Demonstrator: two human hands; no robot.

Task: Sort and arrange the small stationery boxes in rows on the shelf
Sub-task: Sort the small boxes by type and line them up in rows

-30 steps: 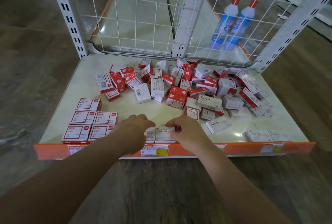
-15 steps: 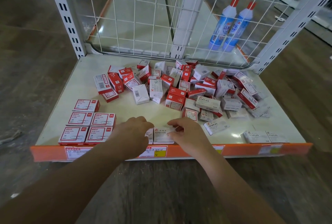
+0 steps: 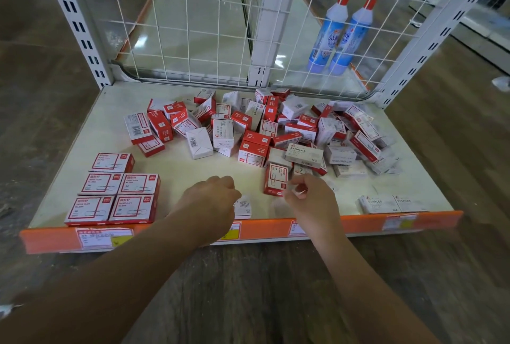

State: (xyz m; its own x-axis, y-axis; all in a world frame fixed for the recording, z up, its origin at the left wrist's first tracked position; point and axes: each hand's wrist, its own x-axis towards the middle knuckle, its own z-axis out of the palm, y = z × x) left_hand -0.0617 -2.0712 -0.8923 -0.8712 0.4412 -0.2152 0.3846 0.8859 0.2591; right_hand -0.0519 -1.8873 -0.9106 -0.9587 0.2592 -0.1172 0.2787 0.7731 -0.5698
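A loose heap of small red-and-white and white stationery boxes covers the back and right of the cream shelf. Several red-framed boxes lie flat in neat rows at the front left. My left hand curls over a white paper-clip box at the front edge and hides most of it. My right hand hovers beside it with curled fingers. Its fingertips lie against the edge of a tilted red box; I cannot tell whether they hold anything.
Two white STAPLES boxes lie side by side at the front right. An orange price strip runs along the front edge. A white wire grid closes the back, with two blue bottles behind it. White slotted uprights stand at both rear corners.
My right hand has left the white boxes at the front edge and moved right and back toward the tilted red box. My left hand stays on the white paper-clip box.
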